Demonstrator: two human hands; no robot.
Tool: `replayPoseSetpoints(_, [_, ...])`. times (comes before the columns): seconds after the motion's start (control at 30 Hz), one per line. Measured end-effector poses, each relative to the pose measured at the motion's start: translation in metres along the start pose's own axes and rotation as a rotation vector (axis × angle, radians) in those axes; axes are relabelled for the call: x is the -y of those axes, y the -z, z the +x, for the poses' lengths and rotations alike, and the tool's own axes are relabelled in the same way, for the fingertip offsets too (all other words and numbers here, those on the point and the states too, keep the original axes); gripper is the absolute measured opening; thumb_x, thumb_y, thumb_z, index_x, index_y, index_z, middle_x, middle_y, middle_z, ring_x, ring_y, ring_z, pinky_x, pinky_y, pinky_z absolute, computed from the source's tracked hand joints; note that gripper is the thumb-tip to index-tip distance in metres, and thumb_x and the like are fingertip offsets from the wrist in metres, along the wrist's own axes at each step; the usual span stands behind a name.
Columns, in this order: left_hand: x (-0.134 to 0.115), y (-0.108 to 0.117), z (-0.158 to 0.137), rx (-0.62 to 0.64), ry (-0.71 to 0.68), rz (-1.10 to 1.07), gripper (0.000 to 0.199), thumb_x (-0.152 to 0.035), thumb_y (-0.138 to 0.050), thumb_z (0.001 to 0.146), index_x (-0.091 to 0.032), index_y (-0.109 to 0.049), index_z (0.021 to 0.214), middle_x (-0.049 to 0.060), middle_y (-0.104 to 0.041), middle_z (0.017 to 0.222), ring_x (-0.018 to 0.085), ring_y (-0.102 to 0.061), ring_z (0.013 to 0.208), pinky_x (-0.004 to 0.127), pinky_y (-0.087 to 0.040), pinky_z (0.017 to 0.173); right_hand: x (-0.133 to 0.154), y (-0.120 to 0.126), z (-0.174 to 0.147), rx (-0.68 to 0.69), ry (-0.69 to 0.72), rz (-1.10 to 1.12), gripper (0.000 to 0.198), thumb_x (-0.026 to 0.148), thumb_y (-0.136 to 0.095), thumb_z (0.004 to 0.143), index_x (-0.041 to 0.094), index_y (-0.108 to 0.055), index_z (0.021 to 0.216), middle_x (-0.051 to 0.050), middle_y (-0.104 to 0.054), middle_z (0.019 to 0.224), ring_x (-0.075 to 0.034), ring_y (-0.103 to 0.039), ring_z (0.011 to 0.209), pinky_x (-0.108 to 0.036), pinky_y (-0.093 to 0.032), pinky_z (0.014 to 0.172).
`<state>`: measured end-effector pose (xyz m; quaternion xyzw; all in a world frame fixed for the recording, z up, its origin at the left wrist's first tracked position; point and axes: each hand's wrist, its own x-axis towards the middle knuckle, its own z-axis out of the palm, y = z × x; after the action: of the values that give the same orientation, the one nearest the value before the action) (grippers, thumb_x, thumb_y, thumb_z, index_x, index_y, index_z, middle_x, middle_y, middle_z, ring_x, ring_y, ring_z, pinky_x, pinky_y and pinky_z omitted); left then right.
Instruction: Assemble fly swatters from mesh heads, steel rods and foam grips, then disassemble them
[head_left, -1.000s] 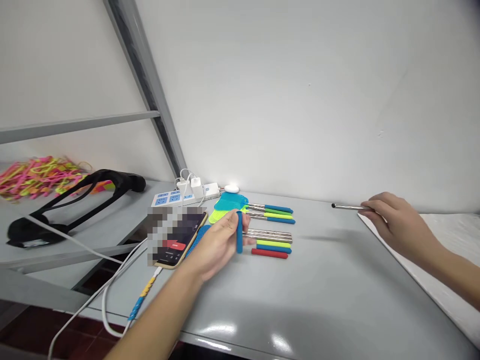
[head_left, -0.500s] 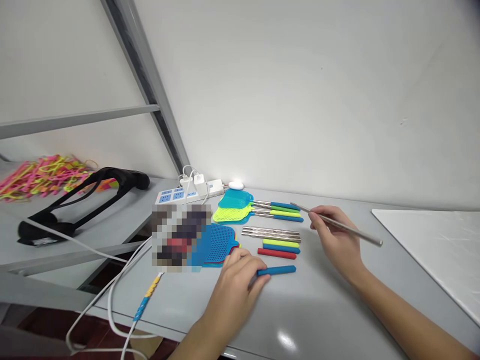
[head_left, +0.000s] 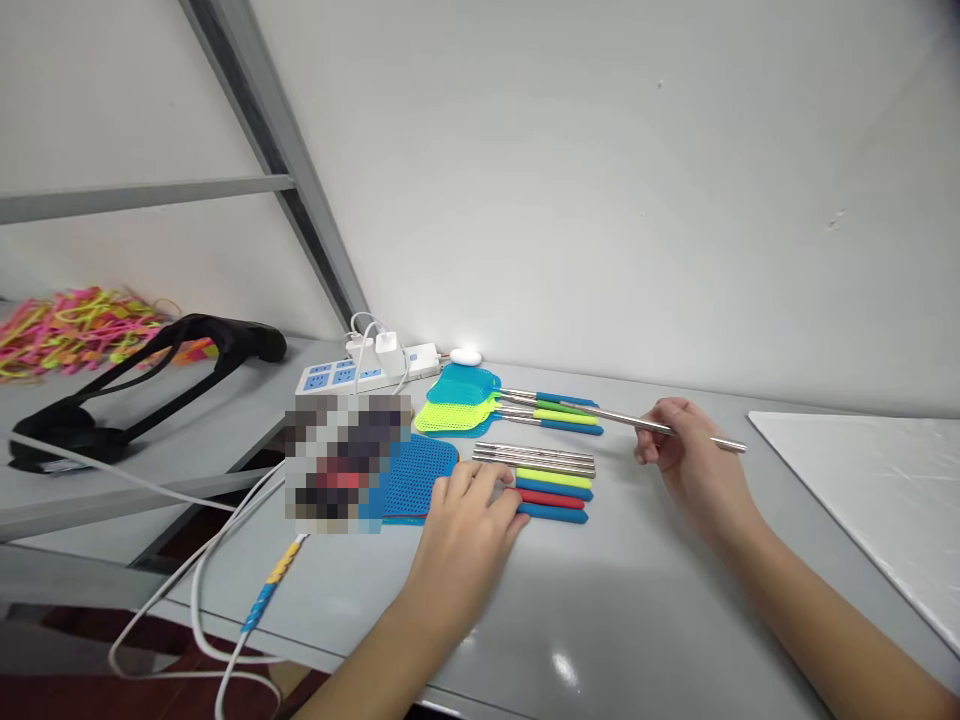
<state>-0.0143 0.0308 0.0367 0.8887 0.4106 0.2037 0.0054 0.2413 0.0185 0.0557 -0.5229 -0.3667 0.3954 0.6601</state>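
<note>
My right hand (head_left: 694, 455) grips a thin metal rod (head_left: 619, 416) above the table, its far end pointing left toward the assembled fly swatters (head_left: 454, 417). Fingers curled, my left hand (head_left: 469, 525) rests on the left ends of the grip tubes, its thumb against the nearest blue tube (head_left: 561, 514). A red tube (head_left: 556, 498), another blue one and a yellow tube (head_left: 559, 479) lie alongside. Just behind them is a row of metal rods (head_left: 536, 459). Loose blue swatter heads (head_left: 420, 470) lie left of my left hand, partly covered by it and by a blurred patch.
A power strip (head_left: 345, 375) with plugged-in chargers stands at the back left, its white cables running over the table edge. Further left are a black frame-like object (head_left: 202, 385) and a colourful pile (head_left: 90, 330). A white sheet (head_left: 862, 490) lies right.
My left hand has pushed the nearest blue tube back against the red one, so the tubes lie side by side. My right hand has turned, still holding the rod. The view has shifted slightly.
</note>
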Motion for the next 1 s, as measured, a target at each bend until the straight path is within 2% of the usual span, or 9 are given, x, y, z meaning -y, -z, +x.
replayPoseSetpoints(0.17, [0.000,0.002,-0.001,0.025,0.014,0.031,0.005,-0.024,-0.064,0.088,-0.023,-0.065,0.093,0.005,-0.059,0.121,0.028,-0.047,0.108,0.042,-0.038,0.081,-0.007,-0.002,0.000,0.028,-0.083,-0.067,0.030,0.043,-0.075,0.077,0.023,-0.054,0.073,0.002,-0.058,0.067,-0.012,-0.048,0.058,-0.026,-0.040,0.056])
replayPoseSetpoints(0.33, [0.010,0.017,0.017,0.052,0.006,-0.032,0.048,-0.046,-0.072,0.080,-0.024,-0.057,0.120,0.008,-0.054,0.127,0.030,-0.046,0.114,0.044,-0.040,0.089,-0.011,-0.001,0.001,0.137,-0.217,-0.017,0.027,0.049,-0.070,0.081,0.023,-0.062,0.085,-0.005,-0.068,0.085,-0.015,-0.053,0.068,-0.028,-0.045,0.059])
replayPoseSetpoints(0.4, [0.014,0.025,0.034,0.011,-0.009,-0.030,0.053,-0.049,-0.064,0.086,-0.022,-0.051,0.129,0.010,-0.052,0.130,0.029,-0.044,0.118,0.044,-0.039,0.094,-0.012,-0.002,0.001,0.181,-0.244,-0.020,0.028,0.050,-0.067,0.083,0.022,-0.064,0.087,-0.006,-0.068,0.089,-0.015,-0.055,0.071,-0.028,-0.045,0.060])
replayPoseSetpoints(0.47, [0.014,0.032,0.053,-0.047,-0.022,0.019,0.044,-0.042,-0.055,0.093,-0.022,-0.048,0.132,0.010,-0.052,0.132,0.029,-0.043,0.119,0.044,-0.038,0.095,-0.014,-0.002,0.001,0.228,-0.250,-0.062,0.028,0.050,-0.066,0.083,0.022,-0.064,0.087,-0.006,-0.068,0.083,-0.017,-0.057,0.075,-0.028,-0.045,0.060])
replayPoseSetpoints(0.57, [0.008,0.035,0.080,-0.063,-0.120,0.087,0.032,-0.037,-0.051,0.096,-0.025,-0.054,0.126,0.008,-0.057,0.127,0.028,-0.046,0.115,0.043,-0.037,0.090,-0.015,-0.006,0.003,0.277,-0.223,-0.125,0.029,0.051,-0.065,0.084,0.022,-0.063,0.087,-0.004,-0.064,0.072,-0.021,-0.060,0.086,-0.027,-0.043,0.059])
replayPoseSetpoints(0.67, [0.001,0.026,0.097,0.011,-0.280,0.097,0.018,-0.032,-0.049,0.098,-0.023,-0.063,0.105,0.004,-0.067,0.104,0.024,-0.053,0.103,0.047,-0.032,0.094,-0.017,-0.009,0.006,0.294,-0.155,-0.190,0.028,0.051,-0.064,0.085,0.023,-0.061,0.087,-0.003,-0.062,0.067,-0.023,-0.061,0.091,-0.027,-0.041,0.058])
replayPoseSetpoints(0.73, [-0.001,0.017,0.101,0.040,-0.324,0.090,0.017,-0.026,-0.048,0.098,-0.022,-0.065,0.093,0.001,-0.068,0.090,0.021,-0.056,0.093,0.049,-0.028,0.099,-0.019,-0.011,0.008,0.286,-0.123,-0.241,0.027,0.051,-0.064,0.085,0.024,-0.061,0.087,-0.001,-0.061,0.067,-0.022,-0.061,0.086,-0.028,-0.041,0.061])
replayPoseSetpoints(0.83, [0.006,0.006,0.099,0.031,-0.310,0.077,0.020,-0.024,-0.049,0.098,-0.021,-0.065,0.087,0.001,-0.069,0.087,0.020,-0.055,0.091,0.051,-0.023,0.103,-0.022,-0.010,0.009,0.256,-0.081,-0.317,0.025,0.047,-0.069,0.082,0.024,-0.063,0.089,0.000,-0.064,0.074,-0.019,-0.059,0.079,-0.030,-0.042,0.067])
replayPoseSetpoints(1.0, [0.025,-0.005,0.095,0.013,-0.205,0.073,0.019,-0.030,-0.052,0.096,-0.022,-0.066,0.086,0.001,-0.069,0.088,0.023,-0.052,0.098,0.056,-0.018,0.107,-0.029,-0.006,0.008,0.250,0.112,-0.723,0.020,0.045,-0.059,0.089,0.028,-0.066,0.095,0.000,-0.067,0.090,-0.019,-0.056,0.079,-0.033,-0.044,0.071])
